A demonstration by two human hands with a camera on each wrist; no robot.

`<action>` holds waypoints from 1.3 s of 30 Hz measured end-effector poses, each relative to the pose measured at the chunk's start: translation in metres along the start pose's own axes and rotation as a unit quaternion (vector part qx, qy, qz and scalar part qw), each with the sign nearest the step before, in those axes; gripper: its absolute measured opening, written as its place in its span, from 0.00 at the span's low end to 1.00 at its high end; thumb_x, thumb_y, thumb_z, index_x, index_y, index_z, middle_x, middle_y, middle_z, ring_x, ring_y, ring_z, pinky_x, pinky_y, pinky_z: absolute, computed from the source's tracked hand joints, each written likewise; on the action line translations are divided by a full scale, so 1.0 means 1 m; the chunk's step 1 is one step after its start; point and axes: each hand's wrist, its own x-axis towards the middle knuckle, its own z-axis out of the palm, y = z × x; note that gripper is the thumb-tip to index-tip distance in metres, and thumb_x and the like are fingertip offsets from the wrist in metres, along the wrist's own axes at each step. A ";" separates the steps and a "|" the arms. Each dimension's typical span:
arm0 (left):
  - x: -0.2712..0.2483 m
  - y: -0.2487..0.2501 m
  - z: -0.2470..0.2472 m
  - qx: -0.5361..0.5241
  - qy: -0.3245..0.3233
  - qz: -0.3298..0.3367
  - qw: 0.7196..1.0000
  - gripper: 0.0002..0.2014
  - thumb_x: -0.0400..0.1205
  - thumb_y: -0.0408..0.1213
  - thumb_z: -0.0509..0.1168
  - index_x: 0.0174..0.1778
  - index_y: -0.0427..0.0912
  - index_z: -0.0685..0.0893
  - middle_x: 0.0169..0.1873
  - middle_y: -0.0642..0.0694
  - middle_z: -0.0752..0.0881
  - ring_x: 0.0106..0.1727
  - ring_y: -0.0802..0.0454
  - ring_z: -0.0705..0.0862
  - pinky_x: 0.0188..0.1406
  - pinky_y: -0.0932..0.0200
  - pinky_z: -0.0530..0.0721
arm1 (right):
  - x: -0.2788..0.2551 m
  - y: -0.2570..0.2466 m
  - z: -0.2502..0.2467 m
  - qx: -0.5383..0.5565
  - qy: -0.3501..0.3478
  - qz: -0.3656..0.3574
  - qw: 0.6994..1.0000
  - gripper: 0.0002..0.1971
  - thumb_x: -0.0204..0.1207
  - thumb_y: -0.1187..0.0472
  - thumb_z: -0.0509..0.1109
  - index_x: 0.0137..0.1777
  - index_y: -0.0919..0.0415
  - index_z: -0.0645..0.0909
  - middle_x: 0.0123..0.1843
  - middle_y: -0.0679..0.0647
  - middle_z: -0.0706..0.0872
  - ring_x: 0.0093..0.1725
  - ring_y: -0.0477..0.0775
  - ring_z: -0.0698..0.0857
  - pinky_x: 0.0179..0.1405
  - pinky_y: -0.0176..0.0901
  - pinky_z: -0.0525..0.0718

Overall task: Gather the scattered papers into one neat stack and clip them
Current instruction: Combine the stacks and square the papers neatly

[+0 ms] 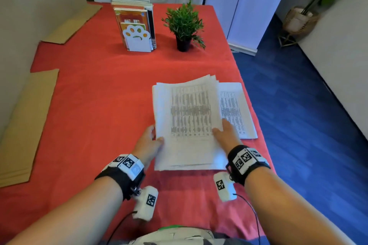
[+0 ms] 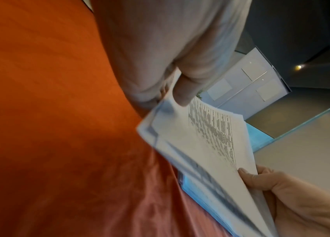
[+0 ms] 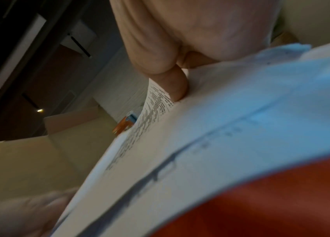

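Note:
A loose stack of printed papers hovers slightly above the red tablecloth, its sheets fanned unevenly at the far end. My left hand pinches its left edge, thumb on top; the left wrist view shows that thumb pressing the top sheet. My right hand pinches the right edge, with its thumb on the paper in the right wrist view. One more printed sheet lies flat on the table just right of the stack, partly under it. No clip is in view.
A white paw-print bookend with books and a small potted plant stand at the far side. Cardboard sheets lie along the left wall. The table's right edge runs close beside the loose sheet, with blue floor beyond.

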 end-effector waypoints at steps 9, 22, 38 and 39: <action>0.023 0.014 0.085 -0.012 -0.090 -0.096 0.991 0.32 0.80 0.22 0.60 0.80 0.43 0.60 0.72 0.41 0.74 0.51 0.51 0.80 0.43 0.56 0.80 | 0.074 0.023 -0.103 -0.062 0.066 0.027 0.996 0.18 0.79 0.68 0.60 0.69 0.65 0.73 0.55 0.56 0.79 0.52 0.58 0.78 0.53 0.46 0.76; 0.072 0.029 0.133 0.048 -0.072 -0.102 0.991 0.30 0.82 0.29 0.59 0.81 0.36 0.58 0.81 0.40 0.61 0.82 0.44 0.60 0.79 0.47 0.59 | 0.126 0.076 -0.102 -0.202 0.041 0.088 0.975 0.23 0.73 0.65 0.58 0.69 0.64 0.73 0.61 0.69 0.81 0.57 0.71 0.82 0.58 0.59 0.82; 0.090 -0.016 0.137 0.076 -0.042 -0.115 0.990 0.28 0.64 0.41 0.61 0.63 0.42 0.75 0.59 0.38 0.84 0.59 0.37 0.84 0.62 0.41 0.83 | 0.110 0.071 -0.080 -0.141 -0.068 0.098 0.983 0.15 0.75 0.66 0.64 0.62 0.67 0.77 0.56 0.62 0.86 0.54 0.63 0.85 0.54 0.50 0.85; 0.082 -0.010 0.132 0.080 -0.035 -0.111 0.990 0.28 0.65 0.39 0.62 0.64 0.42 0.74 0.59 0.39 0.84 0.58 0.37 0.84 0.61 0.41 0.83 | 0.107 0.072 -0.077 -0.143 -0.073 0.092 0.983 0.15 0.75 0.66 0.64 0.62 0.67 0.77 0.56 0.62 0.86 0.54 0.62 0.85 0.52 0.49 0.85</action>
